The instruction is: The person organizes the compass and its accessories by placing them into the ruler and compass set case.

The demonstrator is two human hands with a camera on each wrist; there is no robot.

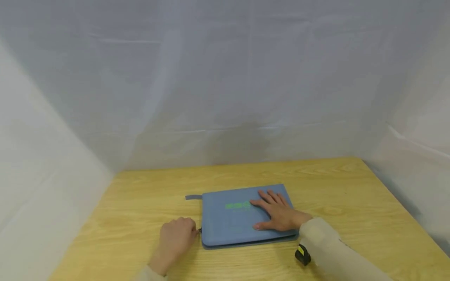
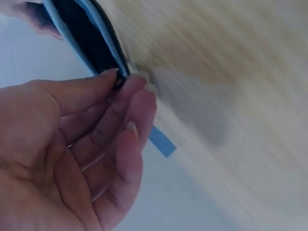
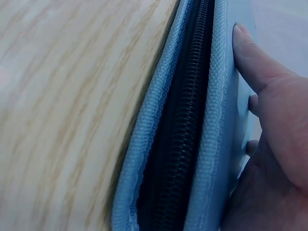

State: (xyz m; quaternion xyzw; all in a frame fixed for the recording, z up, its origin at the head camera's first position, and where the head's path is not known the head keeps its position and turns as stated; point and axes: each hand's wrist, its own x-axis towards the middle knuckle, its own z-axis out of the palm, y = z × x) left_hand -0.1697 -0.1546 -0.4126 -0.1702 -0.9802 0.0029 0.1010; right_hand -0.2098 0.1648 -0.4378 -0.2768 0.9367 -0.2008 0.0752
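Note:
A blue zip case [image 1: 225, 224] with green print lies flat on the table, its front edge towards me. At its left side my left hand [image 1: 177, 238] pinches the zipper pull [image 1: 200, 230] between thumb and fingers; in the left wrist view that hand [image 2: 96, 130] covers most of the pull, and a dark gap runs along the case's edge beyond it. My right hand [image 1: 281, 214] rests on the cover's right half with fingers spread. Dark zipper teeth [image 3: 185, 120] run between the blue fabric borders in the right wrist view.
A blue strap [image 1: 193, 197] sticks out from the case's back left corner. Beside the right sleeve [image 1: 330, 242] is a small black object with a yellow patch [image 1: 302, 255]. The wooden table [image 1: 147, 199] is bounded by pale sheeting [image 1: 225, 86] at the back and sides.

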